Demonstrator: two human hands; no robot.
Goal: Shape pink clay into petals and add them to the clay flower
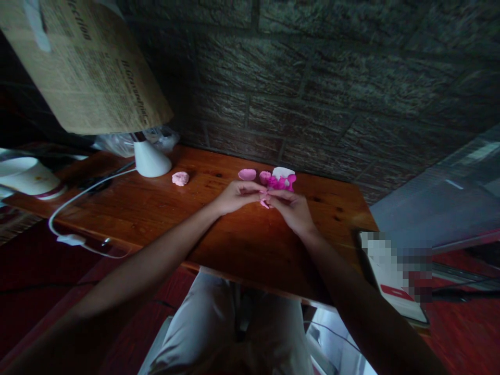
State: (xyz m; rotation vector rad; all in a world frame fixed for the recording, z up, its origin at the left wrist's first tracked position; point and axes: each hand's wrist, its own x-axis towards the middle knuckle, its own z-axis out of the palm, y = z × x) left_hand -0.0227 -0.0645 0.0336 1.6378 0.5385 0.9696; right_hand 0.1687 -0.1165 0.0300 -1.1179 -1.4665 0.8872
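Over the wooden table, my left hand [239, 197] and my right hand [292, 206] meet, both pinching a small piece of pink modelling clay [264, 200] between their fingertips. Just behind them lie a flat pink disc [247, 174], a small pink lump [265, 177] and bright magenta pieces [287, 182] that look like moulds or cutters. A white piece [283, 172] sits partly behind the magenta ones. Farther left, a crumpled lump of pale pink clay [180, 178] rests alone on the tabletop. My fingers partly hide the piece being held.
A lamp with a newsprint shade [105, 78] and white base [151, 159] stands at the left, its white cord [74, 195] hanging over the table edge [219, 278]. A white cup-like container [29, 177] is far left. A dark brick wall [312, 94] rises behind the table.
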